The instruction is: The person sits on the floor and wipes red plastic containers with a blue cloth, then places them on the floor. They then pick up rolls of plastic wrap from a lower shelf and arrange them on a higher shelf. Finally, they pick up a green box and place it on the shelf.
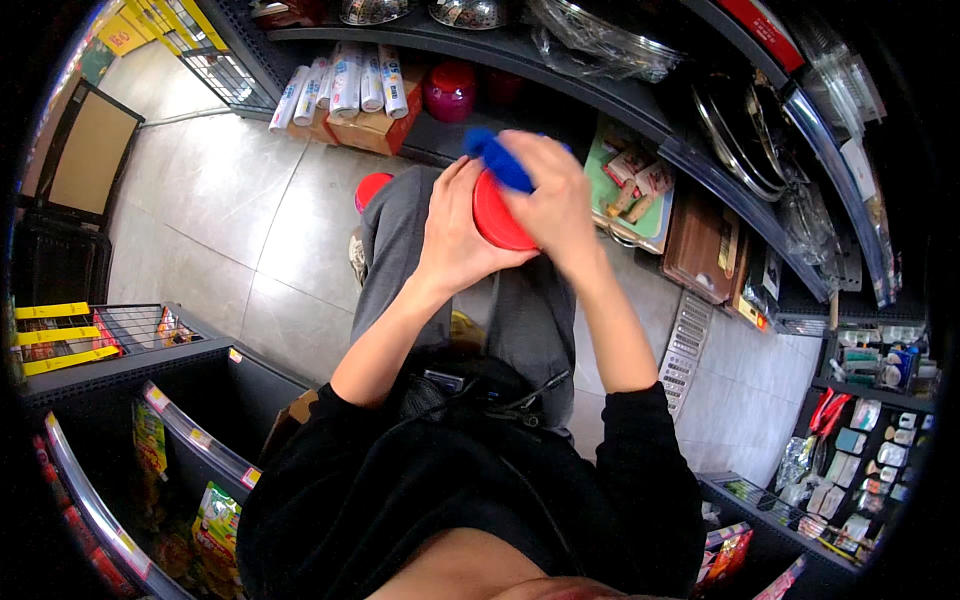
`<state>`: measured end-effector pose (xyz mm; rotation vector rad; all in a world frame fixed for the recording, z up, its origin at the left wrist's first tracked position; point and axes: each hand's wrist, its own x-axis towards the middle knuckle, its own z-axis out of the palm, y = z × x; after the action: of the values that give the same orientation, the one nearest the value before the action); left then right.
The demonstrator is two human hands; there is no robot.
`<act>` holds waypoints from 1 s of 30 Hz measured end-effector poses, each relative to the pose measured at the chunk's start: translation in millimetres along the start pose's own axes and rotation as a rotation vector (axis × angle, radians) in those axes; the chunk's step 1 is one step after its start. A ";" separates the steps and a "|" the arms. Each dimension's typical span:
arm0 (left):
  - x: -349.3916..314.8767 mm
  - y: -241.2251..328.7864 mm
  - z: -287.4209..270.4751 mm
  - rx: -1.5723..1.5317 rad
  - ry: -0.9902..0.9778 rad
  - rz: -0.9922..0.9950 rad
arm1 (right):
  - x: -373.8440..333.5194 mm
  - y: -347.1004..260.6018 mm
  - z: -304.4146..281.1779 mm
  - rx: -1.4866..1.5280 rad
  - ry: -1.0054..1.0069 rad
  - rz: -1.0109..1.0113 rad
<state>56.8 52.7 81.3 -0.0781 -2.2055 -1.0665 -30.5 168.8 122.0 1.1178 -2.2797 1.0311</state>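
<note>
Cupped the round lid (pixel 500 222) from the left with the left hand (pixel 452 225) — gripped the cloth (pixel 499 162) over its far edge with the right hand (pixel 557 195).

Both hands are bare, left hand (pixel 450 225) and right hand (pixel 555 195), and so are the 2 forearms leading back from them. Follow either one down from the hand and around the elbow you hit a black sleeve, the left sleeve (pixel 335 440) and the right sleeve (pixel 640 440), both part of a plain black top (pixel 420 480) with a curved neckline well below the hands. Pants (pixel 385 265) are solid grey, 1 leg showing just left of the left hand, the other below the right. Straight down from the hands there's black mesh (pixel 425 398) at the waist, plus a thin dark cord (pixel 540 390) beside it, kinda below the right hand. Oh, and a light-coloured shoe (pixel 357 256) pokes out left of the left hand, mostly hidden.
</note>
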 end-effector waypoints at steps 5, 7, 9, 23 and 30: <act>-1.5 2.0 -11.3 -0.006 -0.031 0.013 | -30.3 94.4 -28.9 0.387 0.092 0.624; 5.2 2.0 -8.2 0.037 -0.055 0.042 | -49.7 78.7 -41.5 0.632 0.316 0.605; 1.3 3.9 -4.9 0.082 -0.069 0.036 | -42.6 38.8 -53.7 0.460 0.239 0.562; 1.3 -7.7 -8.3 0.048 -0.069 0.034 | -57.5 3.1 -23.1 0.414 0.009 -0.088; 9.6 -11.2 -38.7 -0.334 0.075 -0.221 | -76.3 1.7 -62.0 0.582 0.519 0.396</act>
<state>67.0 15.5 96.3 0.0599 -1.9832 -1.5281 15.8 255.2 114.2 0.4728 -1.8465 1.9614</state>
